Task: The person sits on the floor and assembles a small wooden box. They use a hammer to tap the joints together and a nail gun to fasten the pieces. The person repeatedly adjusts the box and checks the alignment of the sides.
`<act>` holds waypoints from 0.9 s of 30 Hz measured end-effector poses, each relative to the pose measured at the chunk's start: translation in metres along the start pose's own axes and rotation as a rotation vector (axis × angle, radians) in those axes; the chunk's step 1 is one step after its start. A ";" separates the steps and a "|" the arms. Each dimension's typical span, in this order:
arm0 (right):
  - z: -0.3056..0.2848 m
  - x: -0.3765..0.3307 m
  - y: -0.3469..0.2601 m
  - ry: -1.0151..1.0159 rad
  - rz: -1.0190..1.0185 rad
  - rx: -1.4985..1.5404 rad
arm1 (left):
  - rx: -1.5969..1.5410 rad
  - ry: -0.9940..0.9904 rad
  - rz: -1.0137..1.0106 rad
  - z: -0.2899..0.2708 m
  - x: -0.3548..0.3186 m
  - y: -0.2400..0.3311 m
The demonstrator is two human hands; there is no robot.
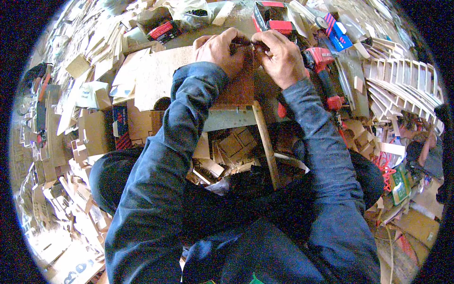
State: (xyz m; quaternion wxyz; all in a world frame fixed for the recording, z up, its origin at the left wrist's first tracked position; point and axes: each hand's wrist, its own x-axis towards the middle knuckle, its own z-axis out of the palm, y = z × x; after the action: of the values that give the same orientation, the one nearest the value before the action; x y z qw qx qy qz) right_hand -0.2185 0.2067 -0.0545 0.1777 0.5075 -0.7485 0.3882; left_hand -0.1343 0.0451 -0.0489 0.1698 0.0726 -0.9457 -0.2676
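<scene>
My left hand [223, 51] rests on a pale wooden panel [163, 71], its fingers curled and pinched near the panel's far right corner. A round cutout shows at the panel's near edge, and its right part lies in brown shade. My right hand [280, 57] is closed in a pinch just beside the left fingertips, at the panel's right edge. Whatever is between the fingertips of either hand is too small and dark to name. A red and black cordless drill [321, 64] lies right of my right wrist.
Beyond my hands stand an open red and black box [272, 21] and a bag of dark small pieces [196, 16]. A blue box [338, 34] lies at the far right, near slatted wooden frames [402, 80]. A wooden stick [266, 142] leans below the panel. Scrap wood surrounds me.
</scene>
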 end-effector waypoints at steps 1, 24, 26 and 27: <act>0.000 0.000 0.000 -0.005 0.023 0.029 | 0.022 0.018 0.029 0.000 0.000 0.000; -0.005 0.002 -0.003 -0.010 -0.003 0.048 | -0.049 -0.003 0.012 0.003 0.002 -0.002; -0.006 0.000 -0.005 -0.011 0.012 0.021 | -0.050 -0.015 0.012 0.003 0.003 -0.003; -0.008 -0.003 -0.007 0.034 0.012 0.035 | -0.042 -0.026 0.004 0.003 0.003 -0.003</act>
State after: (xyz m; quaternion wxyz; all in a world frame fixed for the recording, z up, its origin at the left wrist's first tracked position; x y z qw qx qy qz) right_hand -0.2117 0.2128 -0.0486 0.1790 0.4994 -0.7415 0.4109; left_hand -0.1382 0.0432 -0.0518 0.1595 0.0637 -0.9421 -0.2879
